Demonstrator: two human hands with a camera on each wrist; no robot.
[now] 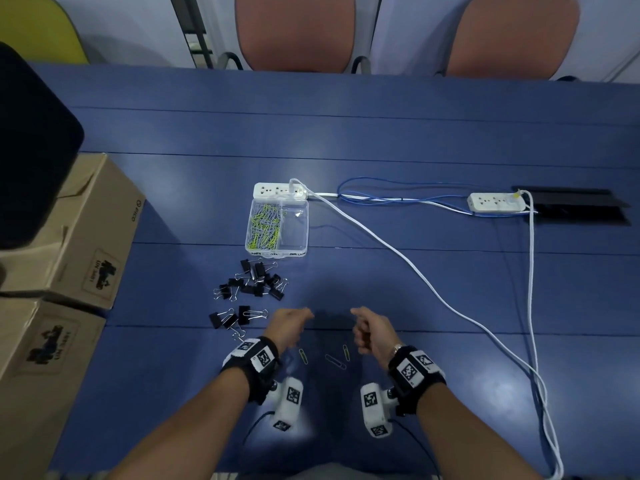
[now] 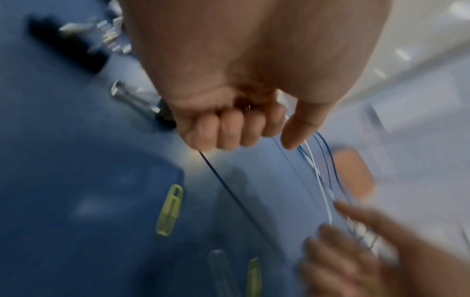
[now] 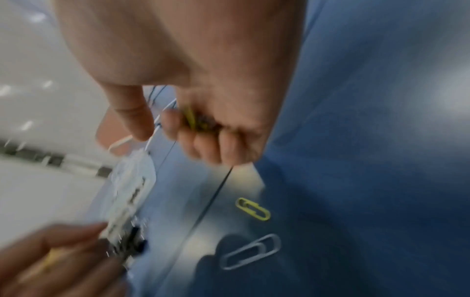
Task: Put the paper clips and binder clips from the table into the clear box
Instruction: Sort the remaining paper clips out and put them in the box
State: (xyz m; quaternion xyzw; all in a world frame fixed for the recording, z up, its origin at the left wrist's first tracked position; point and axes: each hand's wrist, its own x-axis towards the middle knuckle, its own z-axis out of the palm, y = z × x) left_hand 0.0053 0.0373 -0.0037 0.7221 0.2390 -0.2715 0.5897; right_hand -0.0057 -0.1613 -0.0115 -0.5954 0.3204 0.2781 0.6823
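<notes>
The clear box point(image 1: 294, 233) stands mid-table, its left compartment full of yellow and grey paper clips point(image 1: 265, 225). Black binder clips point(image 1: 256, 282) lie heaped in front of it, with a few more point(image 1: 232, 318) nearer me. Three loose paper clips lie between my hands: yellow point(image 1: 304, 356), grey point(image 1: 335, 362) and yellow point(image 1: 345, 352). My left hand point(image 1: 294, 323) is curled in a fist, with a bit of wire and yellow showing inside it point(image 2: 250, 107). My right hand point(image 1: 367, 332) is curled round yellow paper clips point(image 3: 190, 120). Both hands hover above the table.
A white power strip point(image 1: 280, 190) sits right behind the box, and its white cable point(image 1: 415, 282) runs across the table to the right front. A second strip point(image 1: 495, 202) lies far right. Cardboard boxes point(image 1: 69, 237) line the left edge. Chairs stand behind the table.
</notes>
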